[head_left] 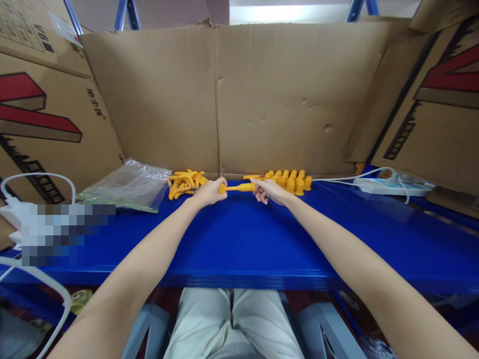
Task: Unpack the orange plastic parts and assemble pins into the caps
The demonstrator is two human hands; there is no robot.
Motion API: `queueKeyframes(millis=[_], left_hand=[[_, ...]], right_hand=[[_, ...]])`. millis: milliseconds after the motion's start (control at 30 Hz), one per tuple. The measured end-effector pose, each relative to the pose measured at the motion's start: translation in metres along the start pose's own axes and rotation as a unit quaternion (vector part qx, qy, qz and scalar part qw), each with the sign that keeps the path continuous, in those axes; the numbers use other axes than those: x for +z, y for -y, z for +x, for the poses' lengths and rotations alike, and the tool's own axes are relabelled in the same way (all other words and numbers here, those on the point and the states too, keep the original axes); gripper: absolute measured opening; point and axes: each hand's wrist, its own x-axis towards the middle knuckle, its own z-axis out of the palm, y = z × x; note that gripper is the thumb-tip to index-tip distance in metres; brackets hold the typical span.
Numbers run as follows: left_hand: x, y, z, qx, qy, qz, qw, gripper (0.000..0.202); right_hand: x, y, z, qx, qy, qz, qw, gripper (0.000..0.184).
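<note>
Between my two hands a yellow plastic screw-like piece (239,187) lies level above the blue table (239,234). It has a ridged, thread-like stretch on the left and a thicker body on the right. My left hand (212,192) pinches its left end, where a rounded yellow part shows at the fingertips. Fingers of my right hand (271,191) close on its right end. Just behind my left hand is a heap of yellow branched plastic pieces (183,182) with small metal chains. Beyond my right hand, several yellow cup-shaped pieces (299,186) stand upright in rows, partly hidden by it.
A clear plastic bag (129,187) lies on the left. A tall cardboard sheet (280,99) closes off the back, with boxes at both sides. A white power strip (392,186) with cables sits at the right; another white cable (41,174) loops at the left.
</note>
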Motion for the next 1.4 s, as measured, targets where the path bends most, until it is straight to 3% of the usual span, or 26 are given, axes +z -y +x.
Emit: queueKeyframes(millis=[200, 367, 467, 600, 733, 867, 1400], left_hand=[[-0.002, -0.003, 0.000, -0.006, -0.004, 0.014, 1.000, 0.029], [-0.003, -0.005, -0.001, -0.009, 0.006, -0.001, 1.000, 0.028], [-0.003, -0.004, -0.001, -0.015, 0.008, -0.009, 1.000, 0.028], [-0.003, -0.001, 0.000, -0.027, 0.012, -0.009, 1.000, 0.029], [-0.002, 0.002, 0.001, -0.026, 0.012, -0.008, 1.000, 0.028], [0.000, 0.005, 0.003, -0.011, 0.004, 0.011, 1.000, 0.029], [0.001, 0.007, 0.001, 0.000, -0.003, 0.007, 1.000, 0.041]], right_hand=[[0.009, 0.007, -0.001, 0.062, -0.044, 0.025, 0.997, 0.049], [0.005, 0.008, -0.004, 0.080, -0.028, 0.014, 0.996, 0.052], [-0.001, 0.006, -0.005, 0.066, 0.003, 0.021, 0.998, 0.056], [-0.008, 0.003, -0.005, 0.010, 0.034, 0.053, 0.998, 0.042], [-0.010, -0.003, -0.001, -0.039, 0.032, 0.050, 0.998, 0.052], [-0.008, -0.005, 0.003, -0.052, 0.009, 0.040, 0.998, 0.041], [-0.008, -0.004, 0.000, -0.060, 0.003, 0.034, 0.998, 0.036]])
